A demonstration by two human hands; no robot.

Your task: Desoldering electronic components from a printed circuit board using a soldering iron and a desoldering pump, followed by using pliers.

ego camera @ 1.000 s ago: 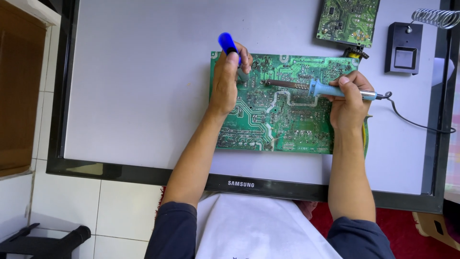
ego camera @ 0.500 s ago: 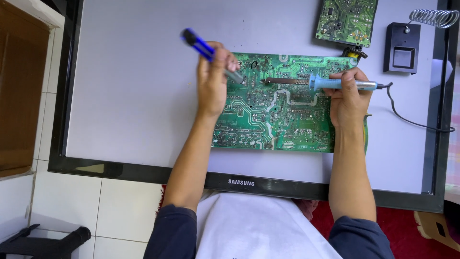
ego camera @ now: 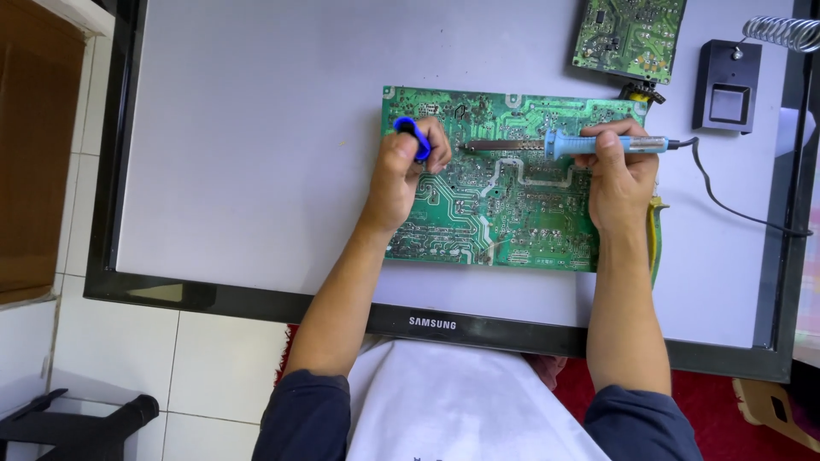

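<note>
Soldering setup: a large green circuit board point(ego camera: 500, 201) is laid solder-side up on the white face of a flat screen panel point(ego camera: 256, 145), which is used like a tabletop.
Left hand: the left hand point(ego camera: 401, 175) is rested on the board's left part, fingers clenched around a blue-handled tool point(ego camera: 413, 137); only the blue end is seen poking out above the knuckles.
Right hand: the right hand point(ego camera: 619, 175) is wrapped around the light-blue grip of a soldering iron point(ego camera: 564, 145), held roughly level, tip pointed left over the upper middle of the board.
Cord: a black cable point(ego camera: 735, 209) is trailed off to the right from the iron.
Extras: a smaller green board point(ego camera: 628, 34) and a black iron stand point(ego camera: 726, 85) with a coiled holder are parked at the top right.
</note>
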